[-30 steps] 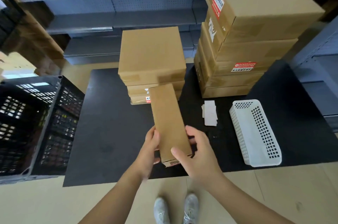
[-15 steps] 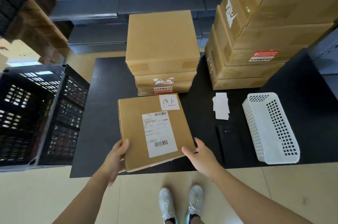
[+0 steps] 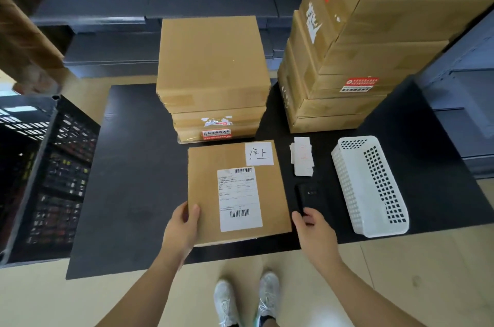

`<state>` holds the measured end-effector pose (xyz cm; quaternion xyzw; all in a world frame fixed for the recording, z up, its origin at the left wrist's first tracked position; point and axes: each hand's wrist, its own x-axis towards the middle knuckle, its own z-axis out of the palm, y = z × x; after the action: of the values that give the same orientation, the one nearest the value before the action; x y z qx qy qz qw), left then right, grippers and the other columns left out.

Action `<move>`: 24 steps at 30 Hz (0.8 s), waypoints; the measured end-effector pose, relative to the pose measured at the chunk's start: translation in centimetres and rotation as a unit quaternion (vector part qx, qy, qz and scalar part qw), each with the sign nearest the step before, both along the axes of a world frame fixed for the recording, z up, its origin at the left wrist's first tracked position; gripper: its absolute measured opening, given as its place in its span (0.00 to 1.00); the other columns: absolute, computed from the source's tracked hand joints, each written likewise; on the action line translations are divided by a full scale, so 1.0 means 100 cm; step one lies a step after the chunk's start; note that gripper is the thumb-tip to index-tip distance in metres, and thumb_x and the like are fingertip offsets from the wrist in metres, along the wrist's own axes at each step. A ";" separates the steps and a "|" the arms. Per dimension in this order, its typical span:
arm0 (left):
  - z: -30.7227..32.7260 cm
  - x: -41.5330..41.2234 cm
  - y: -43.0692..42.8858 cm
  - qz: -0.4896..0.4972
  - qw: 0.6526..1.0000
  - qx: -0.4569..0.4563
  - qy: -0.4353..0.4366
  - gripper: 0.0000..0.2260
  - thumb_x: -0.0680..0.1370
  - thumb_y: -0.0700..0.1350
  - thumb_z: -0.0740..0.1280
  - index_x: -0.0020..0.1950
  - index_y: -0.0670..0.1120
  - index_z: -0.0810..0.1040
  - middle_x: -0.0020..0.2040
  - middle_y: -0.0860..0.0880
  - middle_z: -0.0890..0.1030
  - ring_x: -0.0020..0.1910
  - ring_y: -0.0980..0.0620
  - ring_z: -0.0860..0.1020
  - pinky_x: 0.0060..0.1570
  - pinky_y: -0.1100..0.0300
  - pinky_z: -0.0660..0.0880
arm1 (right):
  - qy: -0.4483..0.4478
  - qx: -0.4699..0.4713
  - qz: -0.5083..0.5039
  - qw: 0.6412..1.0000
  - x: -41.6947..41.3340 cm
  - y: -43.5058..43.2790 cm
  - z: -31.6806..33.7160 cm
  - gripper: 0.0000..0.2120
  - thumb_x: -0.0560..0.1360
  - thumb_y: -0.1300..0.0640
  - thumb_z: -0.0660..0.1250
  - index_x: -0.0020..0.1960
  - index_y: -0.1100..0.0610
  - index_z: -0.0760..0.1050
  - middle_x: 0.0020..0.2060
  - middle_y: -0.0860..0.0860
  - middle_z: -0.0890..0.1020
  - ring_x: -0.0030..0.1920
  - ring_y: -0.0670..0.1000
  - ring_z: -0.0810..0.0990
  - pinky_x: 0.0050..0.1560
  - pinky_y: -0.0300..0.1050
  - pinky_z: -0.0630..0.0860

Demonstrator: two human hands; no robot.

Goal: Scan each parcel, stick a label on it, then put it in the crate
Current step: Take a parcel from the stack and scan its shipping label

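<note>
On the black table [image 3: 128, 193], beside the black crate [image 3: 66, 166], the flat parcel [image 3: 205, 193] (printed label up) lies near the front edge, left hand [image 3: 181, 228] gripping its near-left corner, right hand [image 3: 316, 232] apart from it, fingers curling round the scanner [image 3: 307, 194] alongside.

A flat parcel [image 3: 208, 193] lies label-up on the black table [image 3: 128, 193]. The left hand [image 3: 181, 228] grips its near left corner, thumb on top. The right hand [image 3: 314, 228] touches the near end of a black scanner [image 3: 307, 195]. 2 box stacks [image 3: 213, 65] stand behind.
</note>
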<state>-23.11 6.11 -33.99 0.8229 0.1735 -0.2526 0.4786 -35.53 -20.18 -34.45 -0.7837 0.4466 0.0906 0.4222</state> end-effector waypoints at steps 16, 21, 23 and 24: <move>-0.015 -0.023 0.009 -0.259 0.920 0.170 -0.239 0.23 0.77 0.47 0.73 0.71 0.50 0.74 0.70 0.55 0.70 0.69 0.54 0.64 0.69 0.51 0.68 | 0.209 -0.223 0.010 0.952 0.034 -0.034 -0.050 0.50 0.72 0.25 0.62 0.80 0.58 0.57 0.72 0.58 0.66 0.70 0.61 0.66 0.63 0.63 0.70; -0.018 -0.025 0.010 -0.288 0.905 0.161 -0.269 0.21 0.77 0.47 0.72 0.70 0.49 0.76 0.69 0.55 0.72 0.69 0.56 0.64 0.68 0.58 0.63 | 0.187 -0.224 0.001 0.957 0.036 -0.035 -0.051 0.44 0.72 0.29 0.67 0.74 0.59 0.65 0.68 0.58 0.70 0.67 0.62 0.69 0.60 0.62 0.73; -0.020 -0.024 0.011 -0.296 0.899 0.166 -0.278 0.20 0.77 0.47 0.72 0.69 0.49 0.76 0.69 0.55 0.72 0.68 0.55 0.64 0.68 0.60 0.62 | 0.187 -0.220 0.003 0.957 0.037 -0.037 -0.049 0.42 0.71 0.30 0.68 0.71 0.60 0.68 0.66 0.59 0.71 0.66 0.63 0.70 0.59 0.62 0.74; -0.021 -0.024 0.011 -0.300 0.896 0.167 -0.282 0.20 0.77 0.47 0.72 0.69 0.48 0.77 0.69 0.54 0.73 0.68 0.54 0.65 0.68 0.59 0.62 | 0.187 -0.219 0.005 0.958 0.037 -0.038 -0.049 0.42 0.70 0.31 0.69 0.70 0.60 0.68 0.66 0.59 0.72 0.65 0.63 0.71 0.58 0.61 0.74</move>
<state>-25.53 7.23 -36.05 0.9403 -0.1842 -0.1087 0.2647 -31.83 -24.00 -39.31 -0.8281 0.5227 0.1371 0.1490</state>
